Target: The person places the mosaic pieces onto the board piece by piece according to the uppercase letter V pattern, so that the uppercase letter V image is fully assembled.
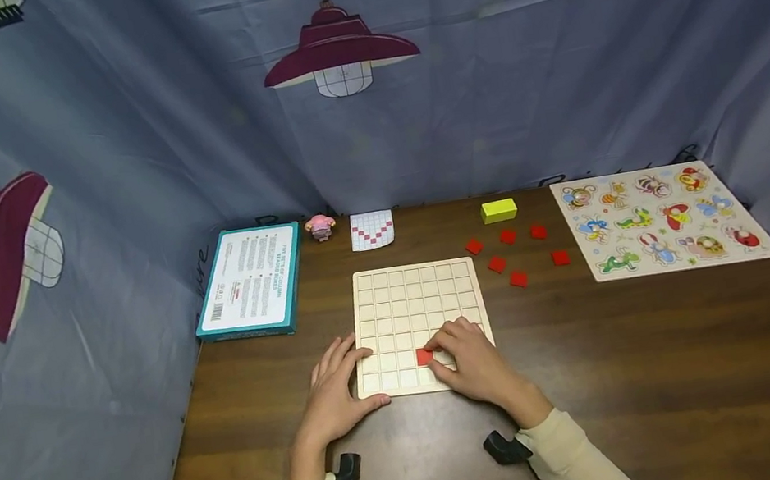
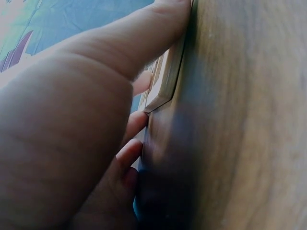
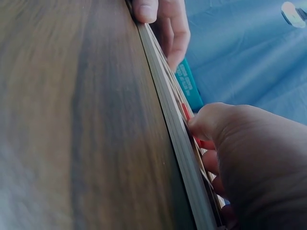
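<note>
A pale wooden grid board (image 1: pixel 393 297) lies flat on the table between the hands. My left hand (image 1: pixel 334 397) rests at its near left corner, fingers spread along the left side and thumb at the front edge. In the left wrist view the thumb touches the board's side (image 2: pixel 168 76). My right hand (image 1: pixel 474 363) reaches over the lower right part of the board. Its thumb and index finger pinch a red square tile (image 1: pixel 424 356) at the grid. The right wrist view shows the tile (image 3: pixel 185 111) partly hidden behind the thumb.
Several loose red tiles (image 1: pixel 519 279) lie right of the board, with a yellow block (image 1: pixel 499 211) behind. A pattern card (image 1: pixel 372 230), pink figurine (image 1: pixel 320 227) and teal box (image 1: pixel 245 281) stand at the back left. An insect picture board (image 1: pixel 662 222) lies right.
</note>
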The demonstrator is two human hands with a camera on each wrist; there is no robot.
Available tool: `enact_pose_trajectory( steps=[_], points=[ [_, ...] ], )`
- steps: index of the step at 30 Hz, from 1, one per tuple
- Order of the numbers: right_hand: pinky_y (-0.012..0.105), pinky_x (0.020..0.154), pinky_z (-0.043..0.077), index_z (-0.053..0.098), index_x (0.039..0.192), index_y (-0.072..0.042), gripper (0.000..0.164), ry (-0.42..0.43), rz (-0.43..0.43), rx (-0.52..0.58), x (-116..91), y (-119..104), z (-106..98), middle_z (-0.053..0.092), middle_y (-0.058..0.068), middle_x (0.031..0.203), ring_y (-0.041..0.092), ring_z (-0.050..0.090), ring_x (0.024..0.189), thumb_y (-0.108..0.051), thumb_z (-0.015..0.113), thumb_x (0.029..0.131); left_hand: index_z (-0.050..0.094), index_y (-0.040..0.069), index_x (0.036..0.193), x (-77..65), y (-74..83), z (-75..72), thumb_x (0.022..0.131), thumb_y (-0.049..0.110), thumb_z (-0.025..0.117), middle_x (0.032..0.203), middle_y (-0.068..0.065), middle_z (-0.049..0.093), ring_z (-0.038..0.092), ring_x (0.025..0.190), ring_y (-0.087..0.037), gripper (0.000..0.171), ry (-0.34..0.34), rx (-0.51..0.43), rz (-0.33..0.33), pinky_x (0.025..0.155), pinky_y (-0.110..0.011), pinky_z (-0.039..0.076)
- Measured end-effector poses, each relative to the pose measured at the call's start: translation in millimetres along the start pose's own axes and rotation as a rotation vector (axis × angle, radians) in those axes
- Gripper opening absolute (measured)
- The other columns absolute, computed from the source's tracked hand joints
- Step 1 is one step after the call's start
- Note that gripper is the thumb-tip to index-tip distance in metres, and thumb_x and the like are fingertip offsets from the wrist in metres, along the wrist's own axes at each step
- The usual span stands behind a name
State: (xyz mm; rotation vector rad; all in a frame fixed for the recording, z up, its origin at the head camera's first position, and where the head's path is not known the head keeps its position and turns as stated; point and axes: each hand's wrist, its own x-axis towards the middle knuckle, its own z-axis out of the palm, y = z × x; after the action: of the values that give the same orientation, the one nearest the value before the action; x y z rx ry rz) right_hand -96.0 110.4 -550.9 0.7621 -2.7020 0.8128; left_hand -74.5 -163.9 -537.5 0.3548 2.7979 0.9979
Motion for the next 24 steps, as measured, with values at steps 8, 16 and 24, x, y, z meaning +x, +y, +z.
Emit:
enact_pose_trajectory(
  steps=[8,16,24],
  points=[
    [0.036,0.079,0.045,0.072,0.096,-0.017,0.015,0.025,-0.023,0.009,-4,2,-2,0.063,-0.005,0.089,0.017,0.052,0.086,-0.021,0.081,0.084,0.058,0.021,0.139,-1.8,-1.2,2.2,0.074,0.049,0.089,0.166,-0.008,0.035,0.02,0.157,-0.035,0.076,0.002,-0.008,-0.002,0.121,-0.067,0.017],
    [0.036,0.08,0.046,0.075,0.101,-0.011,0.027,0.137,0.04,0.092,-6,31,-22,0.067,0.001,0.095,0.018,0.054,0.089,-0.022,0.087,0.08,0.058,0.021,0.138,-0.5,-0.8,0.6,0.074,0.048,0.089,0.166,-0.009,0.034,0.02,0.157,-0.035,0.076,0.006,-0.014,0.005,0.121,-0.067,0.017],
    [0.041,0.081,0.042,0.071,0.119,-0.005,0.042,0.227,0.289,0.079,-26,99,-59,0.066,0.01,0.095,0.027,0.056,0.093,-0.017,0.087,0.081,0.058,0.022,0.139,-0.8,-0.3,1.3,0.075,0.048,0.089,0.166,-0.007,0.033,0.018,0.158,-0.033,0.075,-0.004,-0.013,-0.012,0.122,-0.066,0.015]
  ],
)
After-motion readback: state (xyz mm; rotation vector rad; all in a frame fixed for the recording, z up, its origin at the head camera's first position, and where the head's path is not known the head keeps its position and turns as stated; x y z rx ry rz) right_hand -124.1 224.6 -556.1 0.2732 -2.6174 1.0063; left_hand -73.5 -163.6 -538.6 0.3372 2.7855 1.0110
